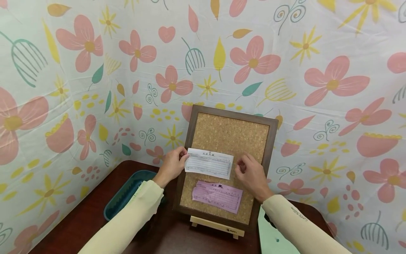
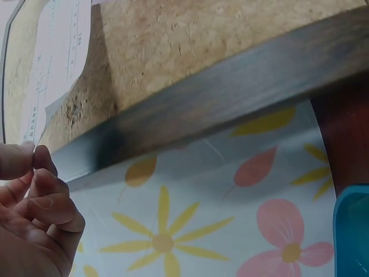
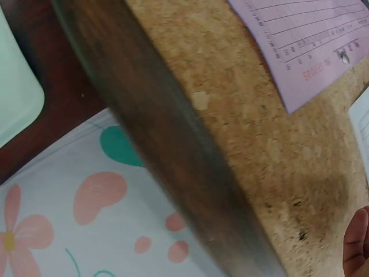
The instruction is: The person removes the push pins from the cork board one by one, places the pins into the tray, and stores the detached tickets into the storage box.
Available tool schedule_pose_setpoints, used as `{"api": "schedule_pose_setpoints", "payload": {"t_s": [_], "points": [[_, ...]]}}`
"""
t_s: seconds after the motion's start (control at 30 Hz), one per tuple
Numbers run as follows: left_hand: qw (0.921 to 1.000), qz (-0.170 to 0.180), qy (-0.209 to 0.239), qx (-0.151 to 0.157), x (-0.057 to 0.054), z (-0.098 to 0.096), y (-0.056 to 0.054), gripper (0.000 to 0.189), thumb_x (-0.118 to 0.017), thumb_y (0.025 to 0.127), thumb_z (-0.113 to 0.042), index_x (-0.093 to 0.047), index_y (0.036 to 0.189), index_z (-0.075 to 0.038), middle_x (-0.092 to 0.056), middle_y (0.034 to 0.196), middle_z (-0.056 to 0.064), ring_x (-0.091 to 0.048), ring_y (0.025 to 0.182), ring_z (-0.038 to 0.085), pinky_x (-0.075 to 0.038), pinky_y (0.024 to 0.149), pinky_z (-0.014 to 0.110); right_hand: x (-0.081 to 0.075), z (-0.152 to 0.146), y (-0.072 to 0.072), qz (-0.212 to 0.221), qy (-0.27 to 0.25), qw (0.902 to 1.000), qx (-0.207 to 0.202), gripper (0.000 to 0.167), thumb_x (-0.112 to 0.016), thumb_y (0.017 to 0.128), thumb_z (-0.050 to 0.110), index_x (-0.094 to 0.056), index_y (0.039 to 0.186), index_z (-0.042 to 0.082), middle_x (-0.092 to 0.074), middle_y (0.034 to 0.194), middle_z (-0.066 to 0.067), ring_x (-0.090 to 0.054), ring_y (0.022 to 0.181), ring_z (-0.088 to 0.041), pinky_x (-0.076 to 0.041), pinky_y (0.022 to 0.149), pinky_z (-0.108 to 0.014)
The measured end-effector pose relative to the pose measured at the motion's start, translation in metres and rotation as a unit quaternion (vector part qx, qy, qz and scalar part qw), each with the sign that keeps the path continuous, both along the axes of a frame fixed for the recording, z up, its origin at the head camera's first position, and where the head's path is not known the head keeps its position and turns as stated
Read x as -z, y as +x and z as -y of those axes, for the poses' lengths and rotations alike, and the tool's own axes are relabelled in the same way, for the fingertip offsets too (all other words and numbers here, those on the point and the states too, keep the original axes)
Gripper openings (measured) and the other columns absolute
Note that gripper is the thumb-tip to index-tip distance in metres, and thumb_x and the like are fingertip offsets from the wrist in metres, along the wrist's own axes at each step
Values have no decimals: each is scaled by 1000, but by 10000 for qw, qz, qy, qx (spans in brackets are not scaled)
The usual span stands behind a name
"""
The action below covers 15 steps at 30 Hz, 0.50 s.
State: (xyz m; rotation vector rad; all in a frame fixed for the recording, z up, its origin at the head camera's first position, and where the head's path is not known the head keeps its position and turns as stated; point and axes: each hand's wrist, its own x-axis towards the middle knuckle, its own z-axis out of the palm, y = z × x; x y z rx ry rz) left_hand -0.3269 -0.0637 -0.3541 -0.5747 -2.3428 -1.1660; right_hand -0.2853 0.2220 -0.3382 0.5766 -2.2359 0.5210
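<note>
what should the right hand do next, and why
Probably bring the right hand to the right edge of the white slip to steady it: the left hand pinches only its left edge, and the right side is unheld.

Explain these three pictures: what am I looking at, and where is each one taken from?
There is no machine, just a person's bare left hand and right hand. The wide picture is from a head camera; the others are from a camera on each wrist. A framed corkboard rests on a wooden stand on a dark table, with a teal tray to the left. A purple slip is on the corkboard. The left hand pinches a white slip by its edge; whether the right holds anything is unclear.
</note>
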Motion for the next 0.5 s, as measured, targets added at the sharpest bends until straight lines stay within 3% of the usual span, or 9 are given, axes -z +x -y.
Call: {"api": "schedule_pose_setpoints", "payload": {"t_s": [0.27,0.5], "points": [[9994,72,43,-327,0,16,2,8,-59,94,-15,-58,88,-10,-58,76,0,-54,60,13,-43,50,29,6,-13,6,-210,77,9997,13,15,-66,73,-3,-58,82,6,-52,79,-1,-51,65,-10,-46,54,-30],[9993,161,117,-309,1,29,3,7,-58,95,-14,-57,92,-9,-60,82,3,-56,63,16,-45,52,29,8,-28,10,-246,29,9997,-69,16,-65,73,-6,-60,84,5,-55,81,-3,-53,68,-11,-47,56,-30]]}}
